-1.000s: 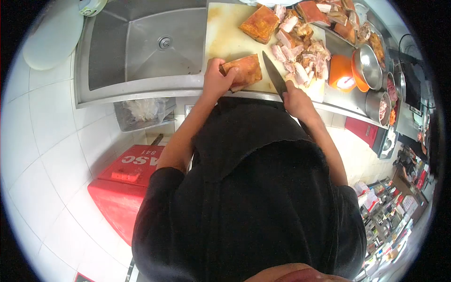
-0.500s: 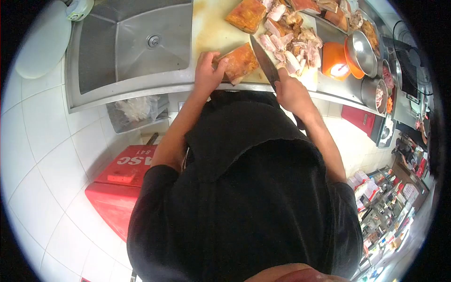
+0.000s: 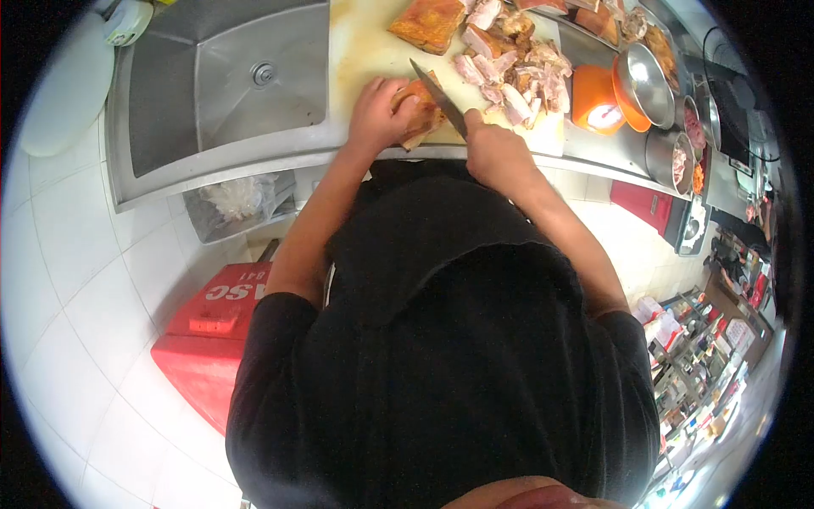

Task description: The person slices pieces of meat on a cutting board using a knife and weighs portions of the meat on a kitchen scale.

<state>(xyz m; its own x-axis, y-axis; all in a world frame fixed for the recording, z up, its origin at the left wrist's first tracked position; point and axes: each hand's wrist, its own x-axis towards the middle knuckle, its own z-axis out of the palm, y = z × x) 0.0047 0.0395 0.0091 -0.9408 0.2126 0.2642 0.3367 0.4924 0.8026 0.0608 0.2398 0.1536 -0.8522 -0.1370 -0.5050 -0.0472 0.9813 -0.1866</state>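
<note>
Your left hand (image 3: 379, 110) clamps the pork slab (image 3: 418, 110) at the board's (image 3: 365, 47) near edge; your right hand (image 3: 494, 151) grips the knife (image 3: 439, 98), its blade on the slab. Cut pieces (image 3: 513, 76) lie beside.

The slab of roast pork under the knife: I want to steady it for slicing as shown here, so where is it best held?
Grip the roast pork slab on its left end from above, as the left hand does. The knife, in the right hand, cuts at the right end, so fingers stay clear of the blade.
</note>
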